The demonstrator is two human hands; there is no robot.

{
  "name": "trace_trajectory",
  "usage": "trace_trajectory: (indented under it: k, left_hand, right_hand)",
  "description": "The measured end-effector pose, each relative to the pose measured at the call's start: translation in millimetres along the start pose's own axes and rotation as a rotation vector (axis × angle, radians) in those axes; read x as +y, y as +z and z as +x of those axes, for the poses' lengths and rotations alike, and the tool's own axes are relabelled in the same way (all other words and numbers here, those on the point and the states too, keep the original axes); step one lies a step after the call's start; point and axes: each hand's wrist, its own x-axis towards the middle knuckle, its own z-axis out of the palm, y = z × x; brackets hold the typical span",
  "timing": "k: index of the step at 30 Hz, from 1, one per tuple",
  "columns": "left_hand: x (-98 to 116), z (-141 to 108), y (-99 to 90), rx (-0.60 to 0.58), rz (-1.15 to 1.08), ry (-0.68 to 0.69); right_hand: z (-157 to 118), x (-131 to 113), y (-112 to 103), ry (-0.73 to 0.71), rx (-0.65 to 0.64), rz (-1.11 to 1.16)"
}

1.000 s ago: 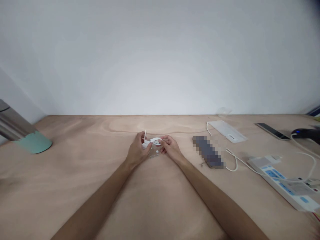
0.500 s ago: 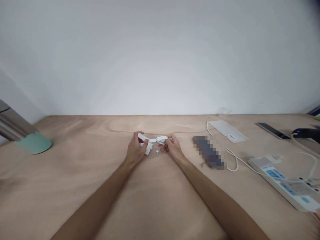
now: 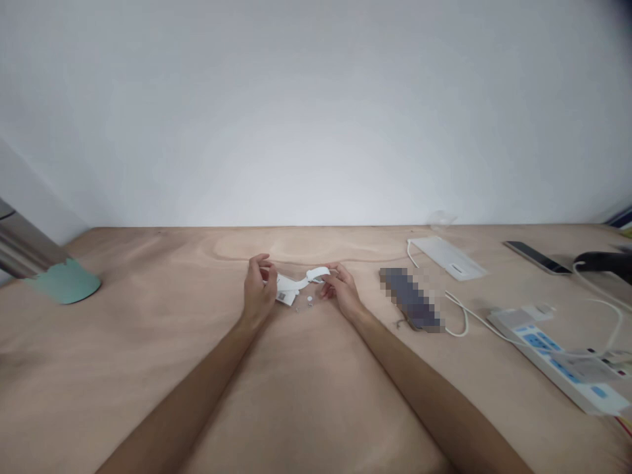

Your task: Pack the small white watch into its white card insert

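A white plastic strap (image 3: pixel 295 284) with a raised loop-shaped end spans the space between my hands, just over the wooden table. My right hand (image 3: pixel 344 289) pinches the looped end between thumb and fingers. At the other end, my left hand (image 3: pixel 259 288) is curled round the strap, its thumb covering the tip. Below the strap is a small white card (image 3: pixel 286 298) with a dark square print; my left thumb is close to its edge. A small white disc (image 3: pixel 309 299) and tiny bits too small to name lie between the hands.
A grey phone-like object (image 3: pixel 411 299), partly pixelated, lies right of my right arm. Beyond it are a white flat pouch (image 3: pixel 447 257), a dark phone (image 3: pixel 537 257), white cables and a power strip (image 3: pixel 557 362). A steel bottle with a green base (image 3: pixel 69 282) stands left.
My left hand has shifted slightly left, and its fingers look more upright. The strap's left part has come down and now bends in a curve. More of the card's printed square shows.
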Motion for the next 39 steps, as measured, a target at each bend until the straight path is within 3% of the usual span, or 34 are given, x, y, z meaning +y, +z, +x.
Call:
trace_trajectory:
  k: [4,8,11,20,24,35,39]
  left_hand:
    - [-1.2,-1.0,0.8,-0.016,0.236,0.212]
    - [2.9,-7.2,3.8,-0.202,0.487,0.468]
    - [4.5,-11.0,5.9,-0.314,0.563,0.54]
    - [7.4,-10.8,7.4,-0.428,0.54,0.547]
    - [6.8,-10.5,7.3,-0.423,0.584,0.558]
    - [13.8,-13.4,5.2,-0.323,0.76,0.537]
    - [17.6,-14.1,4.8,-0.316,0.8,0.521]
  right_hand:
    - [-0.5,-0.6,-1.1,-0.01,-0.01,0.041]
    - [-1.0,-0.6,-1.1,-0.032,-0.007,0.048]
    - [-0.6,0.4,-0.9,-0.048,-0.024,0.047]
    - [-4.9,-2.6,2.3,-0.039,-0.185,-0.032]
    - [-6.5,-1.8,5.0,-0.039,-0.231,-0.079]
    - [-7.7,-0.7,10.9,-0.064,-0.168,-0.082]
    - [-11.4,-3.0,13.4,-0.16,-0.118,-0.173]
